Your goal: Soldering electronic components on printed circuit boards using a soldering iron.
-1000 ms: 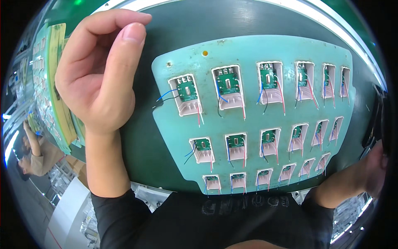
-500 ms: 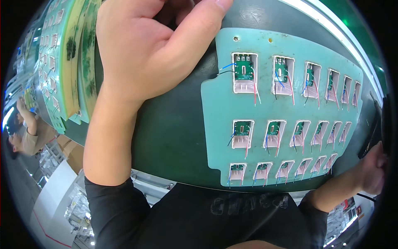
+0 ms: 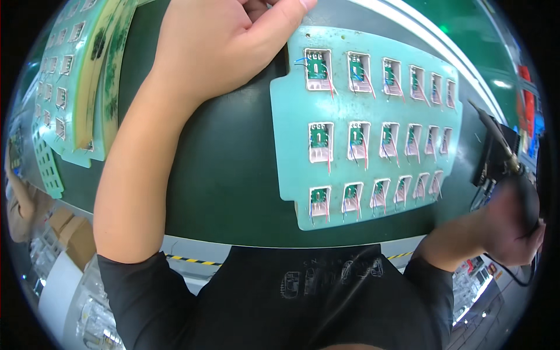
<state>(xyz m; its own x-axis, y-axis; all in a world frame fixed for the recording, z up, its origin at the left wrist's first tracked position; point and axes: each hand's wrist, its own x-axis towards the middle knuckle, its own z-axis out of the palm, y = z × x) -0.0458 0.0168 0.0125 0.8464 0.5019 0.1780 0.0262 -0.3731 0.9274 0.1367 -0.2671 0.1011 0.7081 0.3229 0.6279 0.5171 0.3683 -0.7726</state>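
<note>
My right hand [image 3: 504, 224], blurred, is closed round the dark handle of a soldering iron [image 3: 501, 137] at the right, its tip pointing up and left. My left hand [image 3: 224, 46] is at the top, left of a pale green tray. Its thumb lies over curled fingers; the fingertips are cut off by the upper edge, so what they hold cannot be made out. The tray [image 3: 291, 111] lies flat on the dark green table. Rows of white housings sit in its openings, each with a small green circuit board [image 3: 319, 137] and thin red, white, blue and black wires.
At the left stands a stack of similar trays [image 3: 84, 87] with stained edges. A perforated green sheet [image 3: 46, 166] lies beside it. Cardboard boxes [image 3: 76, 236] are beyond the near left table edge. A black cable [image 3: 516, 280] hangs below my right hand. Another person [image 3: 23, 204] is at far left.
My right hand has risen, bringing the soldering iron into clear view. The view has shifted, so the tray appears higher and further left. My left hand keeps its curled shape.
</note>
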